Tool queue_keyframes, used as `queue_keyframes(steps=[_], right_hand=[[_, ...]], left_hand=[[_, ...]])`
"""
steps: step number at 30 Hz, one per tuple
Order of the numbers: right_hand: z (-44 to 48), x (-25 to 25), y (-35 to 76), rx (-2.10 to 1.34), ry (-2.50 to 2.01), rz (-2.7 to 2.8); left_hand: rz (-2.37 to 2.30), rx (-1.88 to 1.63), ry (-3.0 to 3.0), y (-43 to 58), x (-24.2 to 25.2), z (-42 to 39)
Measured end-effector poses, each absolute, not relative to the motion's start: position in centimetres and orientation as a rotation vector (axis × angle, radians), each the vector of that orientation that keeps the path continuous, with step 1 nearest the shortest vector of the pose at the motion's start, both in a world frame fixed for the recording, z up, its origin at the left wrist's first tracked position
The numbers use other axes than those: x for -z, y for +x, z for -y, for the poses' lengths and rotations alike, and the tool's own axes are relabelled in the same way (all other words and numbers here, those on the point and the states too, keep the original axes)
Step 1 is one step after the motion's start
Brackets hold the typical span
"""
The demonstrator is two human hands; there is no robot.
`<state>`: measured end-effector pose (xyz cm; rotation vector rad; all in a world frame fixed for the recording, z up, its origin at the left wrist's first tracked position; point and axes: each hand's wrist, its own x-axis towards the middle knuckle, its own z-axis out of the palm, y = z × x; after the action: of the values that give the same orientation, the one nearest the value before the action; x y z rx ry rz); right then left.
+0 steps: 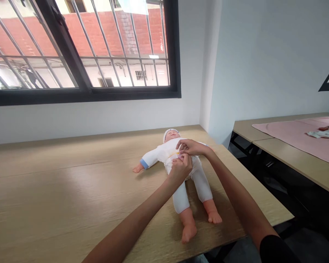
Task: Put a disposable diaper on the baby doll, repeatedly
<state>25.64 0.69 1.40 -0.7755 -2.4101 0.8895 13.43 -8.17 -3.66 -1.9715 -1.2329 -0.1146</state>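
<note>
A baby doll lies on its back on the wooden table, head away from me and bare feet toward me. It wears a white cap and white clothes with a blue cuff. Round its waist is a white diaper with a yellow strip at the front. My left hand is closed at the front of the diaper, pinching its edge. Just beyond it, my right hand has bent fingers pinched at the same waistband, close to the left fingertips. Both hands partly hide the waist and what lies between the fingers.
The table reaches the wall under a barred window; its right edge is near the doll's feet. Across a gap stands another table with a pink cloth and small folded clothes.
</note>
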Motion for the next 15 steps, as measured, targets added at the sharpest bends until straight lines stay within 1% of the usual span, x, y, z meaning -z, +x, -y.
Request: queue_keyframes(steps=[9,15], right_hand=[[-0.72,-1.23,25.56,-0.763,-0.778,2.388],[-1.02,-1.12,25.57,-0.662,-0.839,2.289]], left_hand=[[1.315,0.082,-2.041,13.69,3.05,8.48],[1.345,0.037,-1.965,14.14,3.7,8.78]])
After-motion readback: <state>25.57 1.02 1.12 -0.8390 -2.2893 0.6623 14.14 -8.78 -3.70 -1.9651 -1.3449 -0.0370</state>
